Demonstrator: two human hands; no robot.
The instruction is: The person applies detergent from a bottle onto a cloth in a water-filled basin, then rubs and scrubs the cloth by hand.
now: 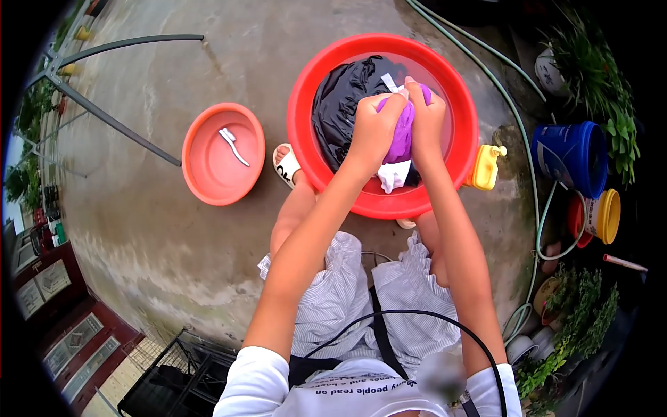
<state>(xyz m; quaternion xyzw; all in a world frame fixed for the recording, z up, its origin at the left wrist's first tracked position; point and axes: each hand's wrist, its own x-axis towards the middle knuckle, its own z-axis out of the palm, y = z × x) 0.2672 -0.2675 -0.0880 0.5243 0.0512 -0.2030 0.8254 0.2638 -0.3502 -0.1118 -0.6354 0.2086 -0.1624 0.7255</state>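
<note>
Over a large red basin, my left hand and my right hand are closed side by side on a purple and white cloth. The purple part bunches between my fists, and a white end hangs down toward the near rim. A bit of white fabric also sticks out beyond my fingers. Beneath the hands, dark wet clothing lies in the basin's water. Part of it is hidden behind my hands and arms.
A smaller orange basin holding a white brush stands on the left. Right of the red basin is a yellow pump bottle. A green hose runs along the right, near a blue bucket, a yellow bucket and potted plants.
</note>
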